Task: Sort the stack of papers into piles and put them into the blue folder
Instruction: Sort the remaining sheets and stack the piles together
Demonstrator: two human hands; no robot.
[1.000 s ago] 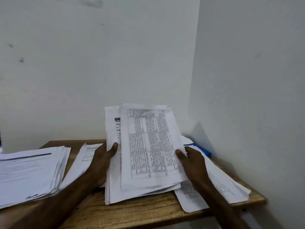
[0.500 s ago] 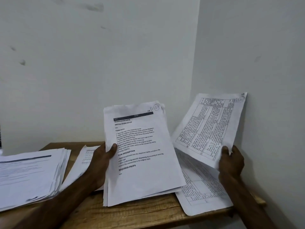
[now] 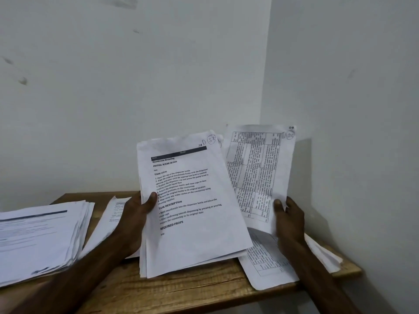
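My left hand grips the left edge of a stack of papers, tilted up off the table, with a text page headed "Initial scene setup" on top. My right hand pinches the bottom of a single table sheet, held nearly upright to the right of the stack. Beneath it a pile of similar table sheets lies flat at the table's right end. The blue folder is not visible now.
A thick pile of papers lies at the left of the wooden table. A thin pile sits between it and my left hand. Walls meet in a corner close behind and to the right.
My right hand took the table sheet off the top of the stack, swung it out to the right, then brought it back more upright beside the stack. The left hand stayed put.
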